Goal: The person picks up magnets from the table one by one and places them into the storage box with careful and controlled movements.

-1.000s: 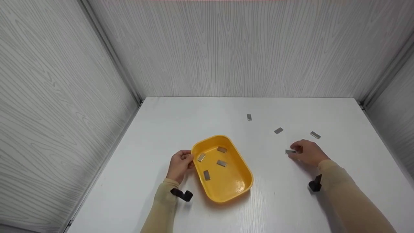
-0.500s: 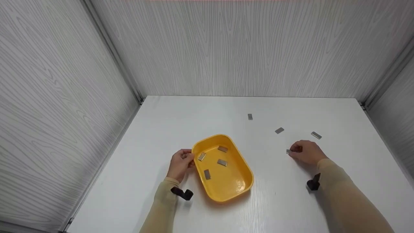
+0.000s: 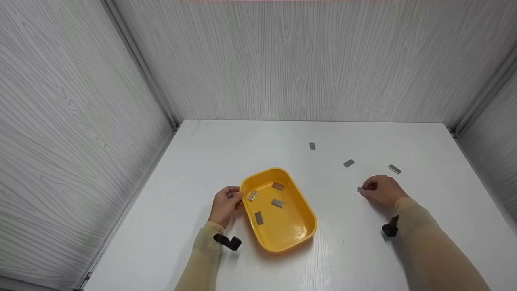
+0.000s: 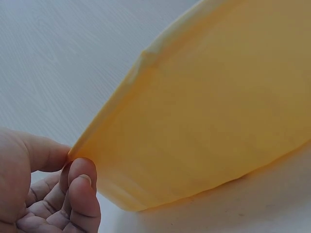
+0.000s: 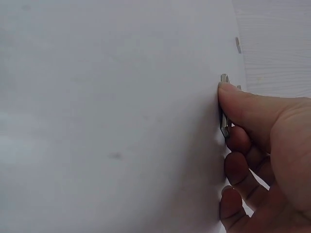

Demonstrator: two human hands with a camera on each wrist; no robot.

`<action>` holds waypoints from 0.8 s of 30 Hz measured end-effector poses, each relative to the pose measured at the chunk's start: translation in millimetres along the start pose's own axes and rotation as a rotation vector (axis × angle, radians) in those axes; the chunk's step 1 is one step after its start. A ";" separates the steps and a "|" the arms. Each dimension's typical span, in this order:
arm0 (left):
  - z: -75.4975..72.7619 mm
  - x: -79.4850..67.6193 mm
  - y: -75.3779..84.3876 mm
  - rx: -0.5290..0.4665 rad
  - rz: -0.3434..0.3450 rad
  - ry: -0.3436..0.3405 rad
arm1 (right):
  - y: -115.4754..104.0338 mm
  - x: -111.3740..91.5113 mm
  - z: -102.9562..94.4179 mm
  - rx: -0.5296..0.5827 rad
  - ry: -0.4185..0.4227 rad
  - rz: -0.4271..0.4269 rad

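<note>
A yellow plastic tray with rounded corners stands on the white table, and several small flat metal rectangles lie in it, one of them a metal piece near its middle. My left hand pinches the tray's left rim between thumb and fingers, and the left wrist view shows the thumb over the rim. To the right of the tray, my right hand pinches another small silvery metal rectangle between thumb and forefinger, low over the table. Most of that piece is covered by the thumb in the head view.
Three more metal rectangles lie on the table beyond the right hand: one piece far back, one piece in the middle, one piece farther right. Grey wood-grain panels enclose the table at the back and sides.
The right hand's thumb and forefinger have come together on the metal rectangle, covering more of it. The left hand and the tray have stayed in place.
</note>
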State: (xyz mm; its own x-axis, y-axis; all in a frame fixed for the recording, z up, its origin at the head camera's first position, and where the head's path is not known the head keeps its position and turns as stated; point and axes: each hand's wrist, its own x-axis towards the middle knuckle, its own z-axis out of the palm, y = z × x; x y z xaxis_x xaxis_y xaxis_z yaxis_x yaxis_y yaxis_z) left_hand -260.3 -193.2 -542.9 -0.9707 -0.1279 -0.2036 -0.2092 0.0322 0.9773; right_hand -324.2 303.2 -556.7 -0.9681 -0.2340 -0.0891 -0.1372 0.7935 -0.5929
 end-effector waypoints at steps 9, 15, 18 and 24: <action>-0.5 -0.2 -2.3 -0.032 0.050 -0.025 | -3.4 -1.1 -0.7 0.009 -0.019 0.022; -0.3 0.4 -3.5 -0.061 0.077 -0.034 | -8.4 -2.5 -2.5 0.010 -0.038 0.057; 0.2 0.1 -3.4 -0.048 0.074 -0.027 | -10.7 -3.5 -4.5 0.000 -0.048 0.069; 0.4 0.5 -2.6 -0.019 0.068 -0.018 | -12.7 -5.1 -8.3 -0.021 -0.060 0.092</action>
State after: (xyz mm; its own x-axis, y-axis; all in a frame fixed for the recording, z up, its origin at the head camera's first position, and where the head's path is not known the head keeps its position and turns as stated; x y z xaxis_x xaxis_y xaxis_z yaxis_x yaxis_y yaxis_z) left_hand -260.3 -192.9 -545.6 -0.9845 -0.1085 -0.1379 -0.1410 0.0212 0.9898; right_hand -319.3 298.9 -542.1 -0.9625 -0.1928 -0.1907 -0.0535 0.8245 -0.5633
